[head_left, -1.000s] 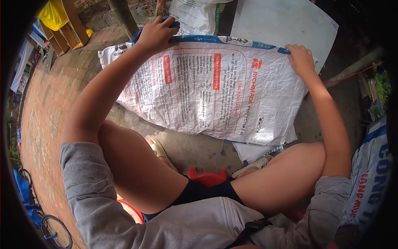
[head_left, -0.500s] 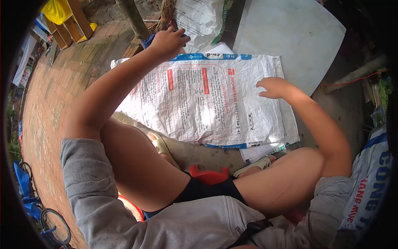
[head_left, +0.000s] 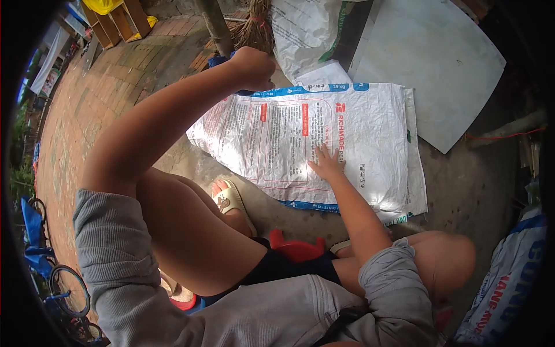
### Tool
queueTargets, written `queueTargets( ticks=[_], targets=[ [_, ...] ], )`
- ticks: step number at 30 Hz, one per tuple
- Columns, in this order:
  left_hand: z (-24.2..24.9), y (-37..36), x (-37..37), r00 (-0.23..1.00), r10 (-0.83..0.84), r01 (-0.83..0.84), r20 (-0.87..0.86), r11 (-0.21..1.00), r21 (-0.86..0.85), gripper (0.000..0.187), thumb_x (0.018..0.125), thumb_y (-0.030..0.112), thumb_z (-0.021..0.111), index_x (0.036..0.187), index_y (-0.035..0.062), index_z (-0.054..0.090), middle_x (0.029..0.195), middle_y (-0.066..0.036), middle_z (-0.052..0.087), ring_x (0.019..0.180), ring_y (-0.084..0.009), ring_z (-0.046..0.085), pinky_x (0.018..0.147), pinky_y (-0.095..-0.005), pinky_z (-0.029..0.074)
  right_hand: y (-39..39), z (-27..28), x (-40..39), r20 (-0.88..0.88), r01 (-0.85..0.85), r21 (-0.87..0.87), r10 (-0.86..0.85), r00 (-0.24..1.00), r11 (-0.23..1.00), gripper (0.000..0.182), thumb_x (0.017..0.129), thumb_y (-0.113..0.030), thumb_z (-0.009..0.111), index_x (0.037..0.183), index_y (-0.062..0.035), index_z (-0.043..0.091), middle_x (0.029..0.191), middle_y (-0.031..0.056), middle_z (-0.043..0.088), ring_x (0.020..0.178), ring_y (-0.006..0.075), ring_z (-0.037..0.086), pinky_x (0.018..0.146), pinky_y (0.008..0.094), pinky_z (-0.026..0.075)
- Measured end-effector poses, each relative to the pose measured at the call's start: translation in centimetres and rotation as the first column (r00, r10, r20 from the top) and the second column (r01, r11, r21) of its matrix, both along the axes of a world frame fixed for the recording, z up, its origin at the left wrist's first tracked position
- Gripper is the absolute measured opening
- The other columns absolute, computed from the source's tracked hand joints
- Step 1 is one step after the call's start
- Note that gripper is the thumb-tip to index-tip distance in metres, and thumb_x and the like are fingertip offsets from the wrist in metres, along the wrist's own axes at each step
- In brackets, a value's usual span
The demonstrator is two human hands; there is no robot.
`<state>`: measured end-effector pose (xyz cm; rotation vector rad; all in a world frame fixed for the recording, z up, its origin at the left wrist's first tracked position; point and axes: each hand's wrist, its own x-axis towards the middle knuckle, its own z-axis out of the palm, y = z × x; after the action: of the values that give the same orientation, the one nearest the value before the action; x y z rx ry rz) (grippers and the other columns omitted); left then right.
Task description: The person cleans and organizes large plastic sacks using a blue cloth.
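A white woven sack [head_left: 283, 147] printed with red and blue lettering, marked 25 kg, lies flat on the ground in front of my knees. My right hand [head_left: 328, 165] rests on its middle with the fingers spread, palm down on the print. At the sack's upper left edge, my left hand [head_left: 254, 68] is bent at the wrist with its fingers curled closed. Something dark shows just below that hand, but what it holds is hidden.
More white sacks [head_left: 303, 29] and a large grey sheet [head_left: 428, 69] lie beyond. A straw broom [head_left: 254, 29] stands beside a wooden post [head_left: 214, 26]. A red plastic piece [head_left: 298, 247] sits between my legs. Another printed sack [head_left: 506, 277] is at right.
My right hand has moved left and come down onto the middle of the sack. My left hand has turned and lowered at the upper edge. The view has shifted slightly.
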<state>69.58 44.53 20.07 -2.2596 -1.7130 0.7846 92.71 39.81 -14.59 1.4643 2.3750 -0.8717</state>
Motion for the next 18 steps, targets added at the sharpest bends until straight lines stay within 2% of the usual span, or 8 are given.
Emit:
queueTargets(
  ticks=[2,4,6,10,12,14,16,18],
  targets=[
    [-1.5,1.2,-3.3,0.999,0.016,-0.018,-0.034,0.999,-0.051,0.036,0.078,0.041,0.067,0.079,0.0058,0.074,0.075,-0.012,0.07,0.072,-0.031,0.069,0.062,-0.0422,0.053,-0.6,-2.0,0.9,-0.005,0.003,0.082,-0.003,1.0,0.997,0.074,0.087,-0.063,0.051,0.15,-0.0351,0.027,0.16,-0.0059,0.016,0.144,0.0439,0.01,0.105,0.0746,0.018],
    [-4.0,2.6,-8.5,0.958,0.286,-0.271,-0.005,0.902,-0.336,0.034,0.073,0.032,0.071,0.095,0.0066,0.075,0.093,-0.013,0.072,0.086,-0.029,0.071,0.07,-0.0411,0.055,-1.1,-2.5,1.6,0.014,0.013,0.213,-0.016,1.0,0.977,0.07,0.087,-0.063,0.051,0.149,-0.0383,0.03,0.16,-0.0096,0.015,0.145,0.0432,0.009,0.107,0.0739,0.015],
    [-7.7,0.6,-16.3,0.762,0.646,-0.629,-0.048,0.72,-0.292,0.037,0.068,0.025,0.075,0.1,0.007,0.074,0.102,-0.014,0.072,0.093,-0.0295,0.07,0.075,-0.0406,0.055,-1.1,-2.5,1.4,0.015,0.041,0.216,-0.045,0.999,0.976,0.069,0.085,-0.064,0.053,0.147,-0.0415,0.032,0.159,-0.0127,0.016,0.145,0.0436,0.007,0.108,0.0733,0.013],
    [-14.4,-13.1,-24.6,0.321,0.902,-0.937,0.287,0.347,-0.041,0.032,0.072,0.026,0.076,0.098,0.0091,0.074,0.104,-0.013,0.072,0.096,-0.0283,0.07,0.08,-0.0394,0.054,-0.9,-2.5,1.0,0.014,0.126,0.162,-0.13,0.991,0.979,0.071,0.083,-0.064,0.055,0.147,-0.0438,0.031,0.16,-0.0088,0.015,0.145,0.0453,0.004,0.108,0.0726,0.012],
    [-17.2,-16.2,-27.1,0.093,0.989,-0.899,-0.116,0.034,-0.436,0.037,0.07,0.035,0.082,0.092,0.0062,0.075,0.101,-0.009,0.072,0.092,-0.0247,0.069,0.079,-0.0423,0.054,-1.3,-3.2,1.2,-0.011,0.14,0.165,-0.14,0.99,0.976,0.071,0.083,-0.064,0.056,0.147,-0.0442,0.031,0.161,-0.0071,0.015,0.145,0.0459,0.003,0.108,0.0724,0.011],
    [-17.9,-16.9,-25.6,0.191,0.975,-0.872,-0.117,0.113,-0.476,0.06,0.066,0.033,0.085,0.114,0.0028,0.066,0.111,-0.015,0.068,0.093,-0.0292,0.068,0.076,-0.0456,0.055,-1.4,-3.9,1.1,-0.022,0.147,0.208,-0.146,0.989,0.967,0.071,0.083,-0.065,0.055,0.147,-0.0444,0.031,0.161,-0.0041,0.013,0.145,0.0456,0.002,0.108,0.0728,0.01],
    [-20.3,-17.2,-25.0,-0.071,0.822,-0.86,0.566,0.236,-0.452,0.094,0.062,0.03,0.087,0.138,0.0004,0.04,0.121,-0.022,0.061,0.094,-0.0337,0.067,0.074,-0.0483,0.056,-1.1,-4.4,0.9,-0.011,0.133,0.195,-0.133,0.991,0.972,0.073,0.084,-0.067,0.052,0.148,-0.0449,0.027,0.162,-0.0029,0.009,0.145,0.0472,-0.001,0.106,0.0742,0.01],
    [-23.3,-17.4,-25.2,-0.209,0.786,-0.849,0.582,0.15,-0.507,0.115,0.061,0.027,0.088,0.146,0.0002,0.015,0.128,-0.028,0.053,0.095,-0.0376,0.065,0.076,-0.05,0.056,-0.9,-4.1,0.9,-0.003,0.136,0.161,-0.137,0.991,0.978,0.072,0.084,-0.064,0.055,0.148,-0.0451,0.028,0.162,-0.0036,0.01,0.145,0.0455,-0.001,0.108,0.073,0.007]
  ],
)
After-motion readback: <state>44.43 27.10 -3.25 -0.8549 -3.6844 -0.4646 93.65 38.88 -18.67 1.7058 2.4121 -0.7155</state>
